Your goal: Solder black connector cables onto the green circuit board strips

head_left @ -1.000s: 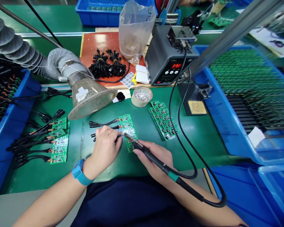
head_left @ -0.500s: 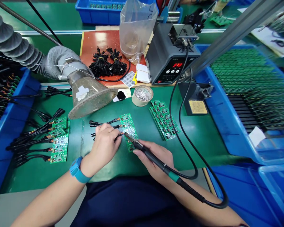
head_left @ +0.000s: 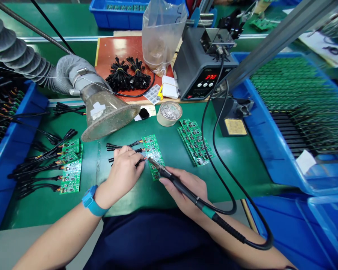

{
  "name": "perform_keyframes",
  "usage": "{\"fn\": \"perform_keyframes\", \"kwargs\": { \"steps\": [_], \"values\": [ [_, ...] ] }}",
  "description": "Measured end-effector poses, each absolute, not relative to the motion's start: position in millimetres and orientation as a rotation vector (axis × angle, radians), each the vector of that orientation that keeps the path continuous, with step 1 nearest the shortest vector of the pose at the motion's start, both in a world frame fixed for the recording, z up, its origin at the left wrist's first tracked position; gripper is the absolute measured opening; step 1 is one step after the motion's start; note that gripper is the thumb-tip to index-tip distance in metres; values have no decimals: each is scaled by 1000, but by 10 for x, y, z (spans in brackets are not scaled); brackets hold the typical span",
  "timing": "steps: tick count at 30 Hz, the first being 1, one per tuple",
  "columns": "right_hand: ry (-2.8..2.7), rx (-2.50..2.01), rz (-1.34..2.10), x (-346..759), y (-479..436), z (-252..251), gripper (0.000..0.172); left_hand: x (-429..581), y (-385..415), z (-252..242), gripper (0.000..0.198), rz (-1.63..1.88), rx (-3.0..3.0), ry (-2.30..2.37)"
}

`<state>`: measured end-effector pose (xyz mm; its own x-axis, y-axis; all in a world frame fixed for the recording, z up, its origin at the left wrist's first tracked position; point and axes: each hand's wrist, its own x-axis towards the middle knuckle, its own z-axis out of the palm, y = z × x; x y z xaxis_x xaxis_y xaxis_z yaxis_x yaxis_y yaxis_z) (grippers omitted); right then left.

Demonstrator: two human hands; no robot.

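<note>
My left hand pinches a short black cable, its thin wire ends meeting the left edge of a green circuit board. Two more black cables join the same board above it. In my right hand is a soldering iron, held like a pen. Its tip is at the board, right beside the wire ends; whether it touches them I cannot tell. My fingers hide part of the cables, and the iron covers part of the board.
Wired boards lie at left under a fume extractor hood. Bare boards, a solder tin, the iron's stand and a soldering station stand beyond. The iron's cord loops at right. Blue bins flank the mat.
Almost nothing differs. Both hands keep their places, with only a very slight shift of the right hand and the iron's cord.
</note>
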<state>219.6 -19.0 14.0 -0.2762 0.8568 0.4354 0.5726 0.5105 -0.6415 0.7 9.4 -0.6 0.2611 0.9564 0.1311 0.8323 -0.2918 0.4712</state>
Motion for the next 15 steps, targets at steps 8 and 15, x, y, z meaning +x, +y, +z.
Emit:
{"fn": "perform_keyframes", "kwargs": {
  "steps": [8,15],
  "values": [
    [-1989,-1196,422,2223,-180,161,20,24,93,19,8,542,2239,1662],
    [-2001,-1179,455,2176,-165,119,19,27,85,5,11,552,2253,1660]
  ]
}}
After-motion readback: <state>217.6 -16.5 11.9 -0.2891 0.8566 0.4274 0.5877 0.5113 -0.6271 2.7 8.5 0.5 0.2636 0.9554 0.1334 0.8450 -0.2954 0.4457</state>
